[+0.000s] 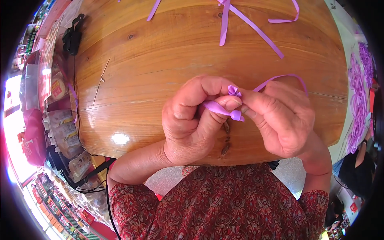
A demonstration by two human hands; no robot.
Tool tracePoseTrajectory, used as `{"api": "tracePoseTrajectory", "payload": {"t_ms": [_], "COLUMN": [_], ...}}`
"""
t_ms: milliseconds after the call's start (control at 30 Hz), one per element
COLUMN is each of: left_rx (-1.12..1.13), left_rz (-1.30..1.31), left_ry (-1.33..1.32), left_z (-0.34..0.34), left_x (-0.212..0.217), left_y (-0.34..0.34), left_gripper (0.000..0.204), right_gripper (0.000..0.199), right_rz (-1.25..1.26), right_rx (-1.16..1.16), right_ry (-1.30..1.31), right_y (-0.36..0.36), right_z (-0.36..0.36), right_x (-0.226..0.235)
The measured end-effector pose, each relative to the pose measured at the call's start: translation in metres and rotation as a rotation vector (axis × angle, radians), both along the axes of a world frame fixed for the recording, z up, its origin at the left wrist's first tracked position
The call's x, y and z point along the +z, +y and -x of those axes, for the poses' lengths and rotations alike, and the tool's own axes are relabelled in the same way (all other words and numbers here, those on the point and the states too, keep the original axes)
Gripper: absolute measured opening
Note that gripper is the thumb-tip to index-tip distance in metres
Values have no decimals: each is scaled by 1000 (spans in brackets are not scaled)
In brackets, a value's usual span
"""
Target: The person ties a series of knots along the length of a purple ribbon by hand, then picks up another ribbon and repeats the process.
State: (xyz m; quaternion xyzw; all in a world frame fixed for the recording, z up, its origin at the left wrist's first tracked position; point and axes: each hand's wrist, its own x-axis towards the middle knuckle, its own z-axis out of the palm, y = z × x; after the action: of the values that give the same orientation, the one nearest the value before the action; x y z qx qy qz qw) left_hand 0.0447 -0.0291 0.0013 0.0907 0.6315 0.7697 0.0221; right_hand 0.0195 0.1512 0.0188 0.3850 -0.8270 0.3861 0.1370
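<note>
Two bare hands work a length of glossy purple ribbon above a varnished, honey-brown wooden table (132,92). The left hand (188,122), palm turned toward the body with fingers curled, is clamped on the folded purple ribbon (216,108): its thumb presses the material against the forefinger. A small, petal-like purple fold (234,91) stands above the thumb tip, while a flat band crosses beneath the thumb to a rounded, tucked end at its right. The right hand (284,118) is just beside the fold, its thumb and forefinger drawn nearly together; whether they pinch the ribbon cannot be told, the contact being partly hidden. A narrow purple strip (286,76) arches behind the right knuckles. At the far side of the table lie loose, flat purple ribbon lengths (258,33), well apart from the hands. To the left, a thin, twisted, wire-like piece (102,80) rests on the wood, near a black plastic object with a cord (72,38). A heap of purple ribbon strands (357,100) lies beyond the right edge.
</note>
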Motion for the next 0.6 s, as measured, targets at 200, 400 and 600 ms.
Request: {"api": "tracePoseTrajectory", "payload": {"t_ms": [200,400,600], "left_rx": [-4,-18,-57], "left_rz": [-27,-159,-231], "left_ry": [-57,-163,-216], "left_z": [-1,5,9], "left_x": [-1,-6,-8], "left_y": [-3,-6,-10], "left_gripper": [10,12,14], "right_gripper": [30,21,33], "right_rz": [-7,2,241], "right_rx": [53,93,32], "right_ry": [16,-155,-473], "right_y": [-4,-2,3], "right_z": [-8,7,9], "right_x": [-10,-7,-3]}}
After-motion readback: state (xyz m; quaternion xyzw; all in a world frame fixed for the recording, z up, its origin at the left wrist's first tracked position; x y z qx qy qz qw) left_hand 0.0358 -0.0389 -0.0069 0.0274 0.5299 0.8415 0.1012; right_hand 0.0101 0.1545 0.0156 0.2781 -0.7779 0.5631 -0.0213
